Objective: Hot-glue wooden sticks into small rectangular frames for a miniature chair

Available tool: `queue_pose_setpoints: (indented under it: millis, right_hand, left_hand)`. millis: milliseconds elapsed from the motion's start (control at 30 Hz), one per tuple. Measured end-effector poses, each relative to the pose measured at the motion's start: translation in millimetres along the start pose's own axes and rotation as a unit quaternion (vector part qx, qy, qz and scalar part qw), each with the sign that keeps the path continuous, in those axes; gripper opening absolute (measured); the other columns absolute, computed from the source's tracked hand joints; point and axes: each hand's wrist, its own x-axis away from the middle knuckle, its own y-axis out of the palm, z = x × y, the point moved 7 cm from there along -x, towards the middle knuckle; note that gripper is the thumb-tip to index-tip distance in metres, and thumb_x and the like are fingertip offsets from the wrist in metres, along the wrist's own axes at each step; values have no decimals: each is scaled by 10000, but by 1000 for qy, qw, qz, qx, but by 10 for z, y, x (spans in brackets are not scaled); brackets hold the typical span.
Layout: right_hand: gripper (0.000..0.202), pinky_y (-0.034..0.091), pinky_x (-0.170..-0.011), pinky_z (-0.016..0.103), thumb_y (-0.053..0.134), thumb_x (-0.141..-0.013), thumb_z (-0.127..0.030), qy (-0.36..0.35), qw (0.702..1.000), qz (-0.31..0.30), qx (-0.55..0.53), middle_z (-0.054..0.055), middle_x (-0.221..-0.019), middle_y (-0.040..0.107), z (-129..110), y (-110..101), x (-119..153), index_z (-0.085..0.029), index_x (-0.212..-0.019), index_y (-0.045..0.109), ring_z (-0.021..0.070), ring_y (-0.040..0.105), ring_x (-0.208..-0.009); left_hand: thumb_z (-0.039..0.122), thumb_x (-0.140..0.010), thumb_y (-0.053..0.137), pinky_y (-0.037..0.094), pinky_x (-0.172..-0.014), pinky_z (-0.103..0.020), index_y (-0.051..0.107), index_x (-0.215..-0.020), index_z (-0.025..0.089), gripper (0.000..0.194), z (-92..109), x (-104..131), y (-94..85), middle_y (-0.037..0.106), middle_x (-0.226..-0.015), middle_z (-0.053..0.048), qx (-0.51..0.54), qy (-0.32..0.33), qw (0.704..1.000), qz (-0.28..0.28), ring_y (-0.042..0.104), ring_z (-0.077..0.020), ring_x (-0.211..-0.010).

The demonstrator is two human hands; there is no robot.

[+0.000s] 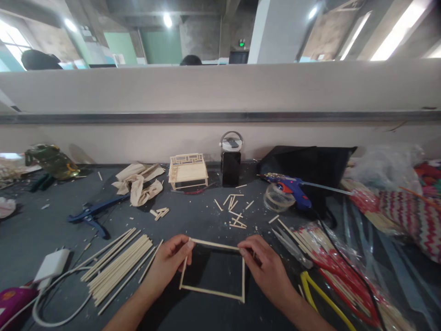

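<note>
A rectangular frame of thin wooden sticks (212,293) is between my hands, low in the middle of the head view. My left hand (174,256) pinches its far left corner between thumb and fingers. At the far right corner, the thumb and fingers of my right hand (262,260) close on the frame. Left of my left hand lies a bundle of long wooden sticks (120,266). Short cut sticks (236,211) are scattered beyond the frame. A small wooden model with a railed back (188,172) stands farther off.
A blue glue gun (298,192) rests on a tape roll (275,198) at the right, near scissors (292,246) and yellow-handled pliers (325,299). Blue cutters (94,214), a white charger (51,265) and crumpled cloth (141,184) lie left. A phone (231,169) stands by the wall.
</note>
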Motion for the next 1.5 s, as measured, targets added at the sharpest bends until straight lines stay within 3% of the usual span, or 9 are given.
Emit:
queue_pose_setpoints:
  millis: [133, 367, 1033, 1367, 1500]
  right_hand:
    - [174, 512, -727, 258, 443, -944, -277, 5, 1000, 5, -2, 38, -887, 623, 18, -6, -3, -229, -947, 610, 154, 622, -813]
    - [166, 514, -627, 234, 511, -915, -304, 12, 1000, -8, 9, 35, -890, 609, 54, 27, 26, -216, -1015, 608, 118, 586, -656]
    - [196, 475, -627, 219, 485, -923, -295, 13, 1000, 4, 28, 12, -791, 621, -5, -43, 8, -222, -814, 631, 124, 598, -688]
    - [202, 447, -621, 244, 478, -913, -289, 37, 993, 24, 105, 12, -752, 615, 142, -104, -12, -215, -790, 619, 143, 593, -672]
    - [166, 456, -627, 244, 491, -890, -251, 27, 990, 20, 139, 11, -779, 637, 137, -72, -12, -223, -830, 644, 145, 616, -689]
  left_hand:
    - [511, -857, 526, 320, -474, -190, 521, -714, 178, 363, -22, -8, -6, 525, -567, 48, 11, -5, 1000, -6, 412, -84, -489]
    - [503, -868, 518, 319, -485, -197, 519, -733, 179, 352, -27, 0, -1, 534, -581, 43, 14, -7, 1000, -11, 411, -86, -496]
    - [508, -851, 531, 340, -481, -193, 574, -797, 178, 337, 3, 1, 13, 530, -577, 44, -3, 5, 1000, -5, 438, -94, -499]
    - [495, -873, 491, 372, -500, -203, 586, -819, 180, 334, 12, 3, -2, 542, -592, 41, -46, 9, 999, -2, 469, -104, -519]
    - [499, -855, 512, 343, -482, -205, 582, -736, 186, 342, 24, 31, 7, 534, -560, 42, -88, 12, 996, 26, 464, -109, -497]
